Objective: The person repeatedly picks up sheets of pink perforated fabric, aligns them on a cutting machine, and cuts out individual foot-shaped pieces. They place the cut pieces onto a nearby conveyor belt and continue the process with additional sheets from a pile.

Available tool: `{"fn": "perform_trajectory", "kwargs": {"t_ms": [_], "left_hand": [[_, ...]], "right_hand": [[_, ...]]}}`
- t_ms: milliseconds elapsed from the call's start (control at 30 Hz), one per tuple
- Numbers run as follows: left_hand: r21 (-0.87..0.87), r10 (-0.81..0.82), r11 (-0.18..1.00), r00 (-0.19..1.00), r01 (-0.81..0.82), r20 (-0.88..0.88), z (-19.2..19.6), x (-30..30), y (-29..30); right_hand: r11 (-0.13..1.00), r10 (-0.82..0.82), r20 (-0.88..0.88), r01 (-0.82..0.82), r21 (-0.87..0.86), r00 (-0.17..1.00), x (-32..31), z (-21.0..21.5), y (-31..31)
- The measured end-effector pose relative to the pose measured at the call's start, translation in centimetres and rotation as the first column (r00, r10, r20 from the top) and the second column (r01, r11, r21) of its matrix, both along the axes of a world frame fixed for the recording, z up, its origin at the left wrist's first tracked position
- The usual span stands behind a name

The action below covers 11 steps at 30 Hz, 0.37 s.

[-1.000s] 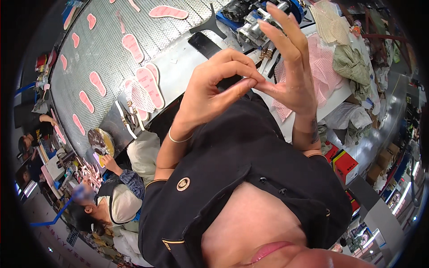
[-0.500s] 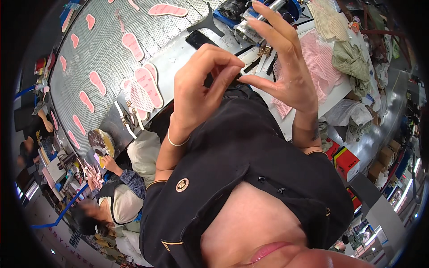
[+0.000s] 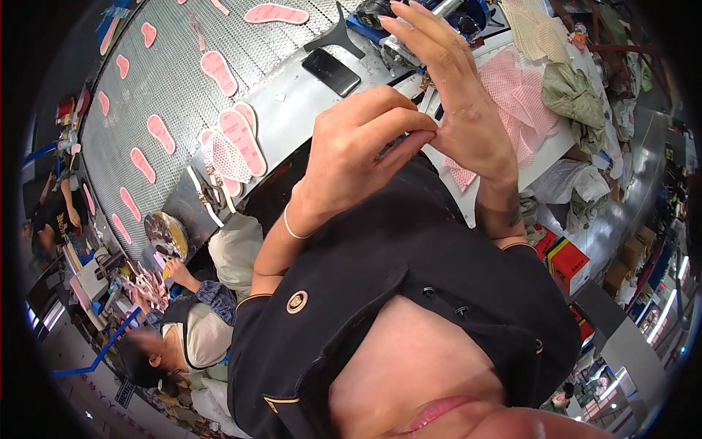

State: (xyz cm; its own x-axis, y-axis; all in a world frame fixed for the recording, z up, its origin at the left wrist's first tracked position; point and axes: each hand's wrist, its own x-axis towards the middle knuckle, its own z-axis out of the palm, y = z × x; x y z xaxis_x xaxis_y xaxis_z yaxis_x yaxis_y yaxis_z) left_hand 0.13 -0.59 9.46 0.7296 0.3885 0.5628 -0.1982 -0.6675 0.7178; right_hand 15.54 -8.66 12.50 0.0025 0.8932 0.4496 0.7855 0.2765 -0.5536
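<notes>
My left hand is closed in a pinch, its thumb and fingertips touching the thumb side of my right hand. Whatever lies between those fingertips is too small or hidden to make out. My right hand is raised palm inward with its fingers stretched out. Its thumb is mostly hidden behind the left fingertips, and small pale flecks show on its skin. Beyond the left hand a black phone lies on the metal table edge. Pink mesh fabric pieces are spread on the white surface beside my right hand.
Pink insoles lie scattered over the mesh conveyor, with a stack of insoles at its near edge. White-handled scissors sit close by. A co-worker handles pieces at left. Greenish cloth is bunched at right.
My left hand has moved right, from the tip of my right thumb to its base, uncovering the phone. My right hand has shifted slightly left, fingers still extended.
</notes>
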Motion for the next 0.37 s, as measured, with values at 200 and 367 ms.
{"fn": "perform_trajectory", "kwargs": {"t_ms": [200, 367], "left_hand": [[0.097, 0.055, 0.994, 0.998, -0.057, 0.030, -0.26, 0.05, -0.20], [0.182, 0.106, 0.977, 0.994, -0.109, 0.026, 0.26, -0.33, -0.42]], "right_hand": [[0.996, -0.062, 0.052, 0.065, -0.062, 0.997, -0.72, 0.75, 0.06], [0.997, -0.070, 0.084, 0.072, -0.015, 0.994, -0.60, 0.22, 0.37]]}}
